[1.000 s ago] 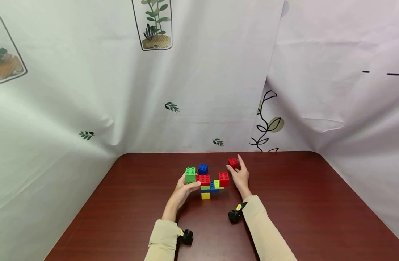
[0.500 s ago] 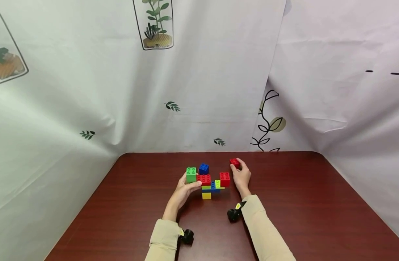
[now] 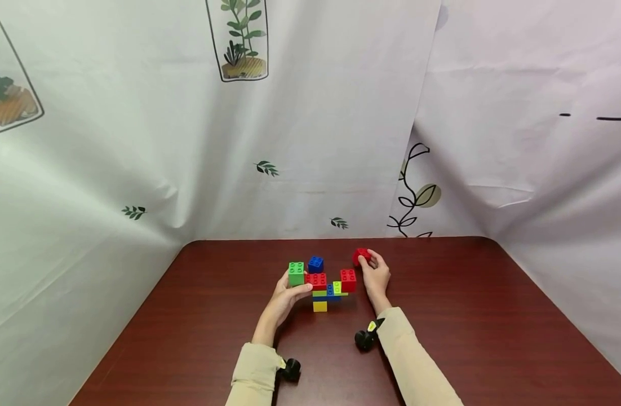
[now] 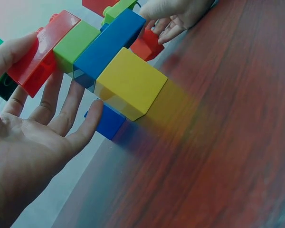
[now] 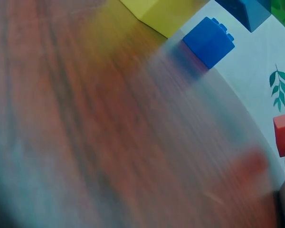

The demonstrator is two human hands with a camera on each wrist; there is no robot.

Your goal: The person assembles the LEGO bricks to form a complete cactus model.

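Note:
My left hand holds a structure of toy building bricks, its thumb on the front of a long red brick and its other fingers behind. A green brick tops the structure's left end and a red brick its right. Below are lime and blue bricks, with a yellow brick at the bottom, standing on the table. Behind it a loose blue brick lies on the table. At the far right, my right hand pinches a separate red brick, tilted and raised slightly off the table.
The dark red-brown table has a glossy surface that mirrors the bricks. A white cloth with printed plants hangs behind it and along both sides. Black cameras sit at both wrists.
My right thumb and fingers have closed on the separate red brick, which is now tilted and a little off the table. My left hand and the structure stay in place.

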